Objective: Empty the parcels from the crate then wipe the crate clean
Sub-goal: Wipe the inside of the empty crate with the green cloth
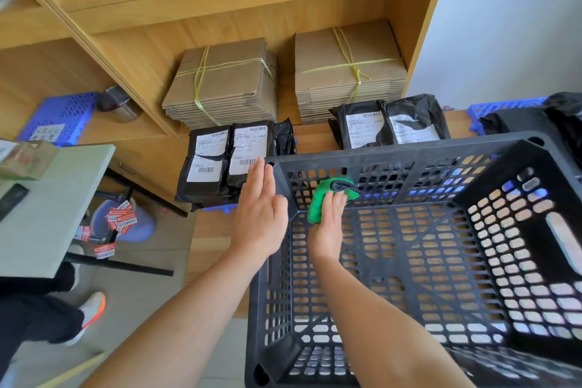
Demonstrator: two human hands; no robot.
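Note:
A black slatted plastic crate [510, 246] fills the lower right, with nothing inside but my right hand and a cloth. My right hand [327, 227] reaches into the crate and presses a green cloth [324, 198] against the far inner wall near the left corner. My left hand [259, 208] lies flat with straight fingers against the outside of the crate's left wall by that corner. Black parcels with white labels [220, 157] lie on the wooden ledge behind the crate, with two more parcels [390, 126] to the right.
Tied bundles of flat cardboard [220, 85] stand on the shelf behind the parcels. A blue crate [59, 116] sits at the left, another blue crate [491, 107] at the far right. A grey-green table [47, 208] and a person's legs [37, 315] are at lower left.

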